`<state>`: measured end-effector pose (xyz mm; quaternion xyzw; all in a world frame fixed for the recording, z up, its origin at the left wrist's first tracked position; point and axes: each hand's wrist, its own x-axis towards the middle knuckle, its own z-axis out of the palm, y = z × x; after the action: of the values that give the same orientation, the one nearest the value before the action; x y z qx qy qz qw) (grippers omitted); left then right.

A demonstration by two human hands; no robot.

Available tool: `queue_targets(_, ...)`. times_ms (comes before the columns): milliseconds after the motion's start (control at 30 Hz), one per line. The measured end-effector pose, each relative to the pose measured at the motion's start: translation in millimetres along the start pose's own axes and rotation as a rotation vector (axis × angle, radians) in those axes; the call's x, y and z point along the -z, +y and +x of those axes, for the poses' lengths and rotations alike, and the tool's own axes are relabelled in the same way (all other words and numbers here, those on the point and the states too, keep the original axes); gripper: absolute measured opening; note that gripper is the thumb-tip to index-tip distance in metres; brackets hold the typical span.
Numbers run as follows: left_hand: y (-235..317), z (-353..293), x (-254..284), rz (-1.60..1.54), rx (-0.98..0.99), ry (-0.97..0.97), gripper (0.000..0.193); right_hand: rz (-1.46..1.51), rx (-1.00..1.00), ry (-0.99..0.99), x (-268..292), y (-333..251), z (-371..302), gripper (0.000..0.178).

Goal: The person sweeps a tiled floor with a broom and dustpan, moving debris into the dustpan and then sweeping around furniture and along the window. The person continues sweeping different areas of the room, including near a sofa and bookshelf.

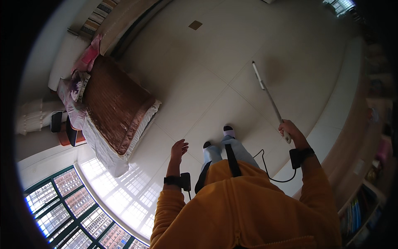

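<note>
While the right hand [290, 129] wraps round the white handle [287, 138] of a long grey pole [270, 101], a firm hold should keep it steady. Over the tiled floor [199, 99] ahead, its long axis slants forward and slightly left, dark tip [253, 62] pointing away; the left hand [178, 150] is empty, fingers loosely parted.

Bed [105, 161] left, mat [118, 103] on it; window [76, 222] lower left; left hand [179, 148] between bed and rod [272, 103] in right hand [290, 129].

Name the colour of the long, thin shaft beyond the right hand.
The thin shaft is grey, best seen in the head view.
</note>
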<state>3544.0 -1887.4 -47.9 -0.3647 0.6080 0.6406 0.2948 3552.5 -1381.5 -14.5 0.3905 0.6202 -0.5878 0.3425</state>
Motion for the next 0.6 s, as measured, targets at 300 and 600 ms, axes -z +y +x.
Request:
queue_targets(300,8.1,20.4,-41.7,0.079,0.043,-0.049,0.030,0.047,-0.208,-0.160,4.6,54.5,-57.0,0.048)
queue_targets(600,39.8,14.3,-35.2,0.078,-0.028,-0.035,0.030,0.184,-0.139,0.140,93.2,62.8,-19.8,0.013)
